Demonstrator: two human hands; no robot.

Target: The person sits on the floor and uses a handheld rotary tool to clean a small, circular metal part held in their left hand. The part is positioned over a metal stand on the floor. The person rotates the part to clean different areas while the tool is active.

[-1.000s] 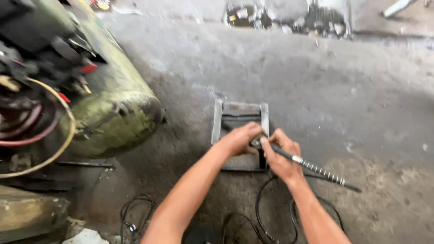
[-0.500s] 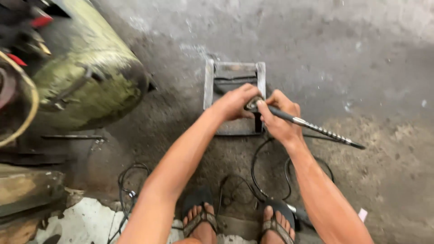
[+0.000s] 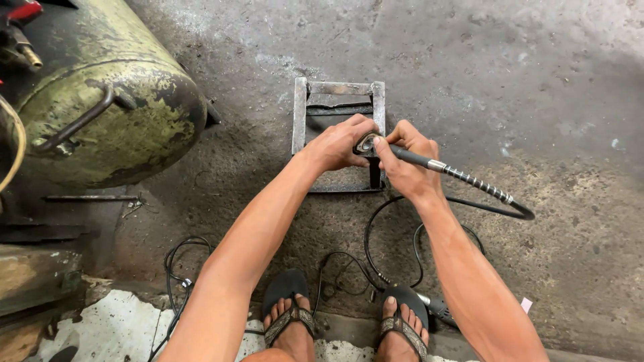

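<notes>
grey metal part (image 3: pixel 366 143) sat pinched in the left hand (image 3: pixel 339 144); the right hand (image 3: pixel 406 161) gripped the black flexible-shaft grinder handpiece (image 3: pixel 410 158), grinding apparently unfinished.

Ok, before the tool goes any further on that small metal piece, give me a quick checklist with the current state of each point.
1. Left hand pinning the small metal piece: ok, fingers wrapped on it.
2. Right hand gripping the handpiece near its tip: ok.
3. Piece backed by the metal frame: ok, both hands rest over it.
4. Flexible shaft free of kinks: ok, one smooth loop on the floor.
5. Cables clear of the feet: not ok, they run beside the sandals.
6. Tool tip contact: cannot tell, fingers hide it.
</notes>
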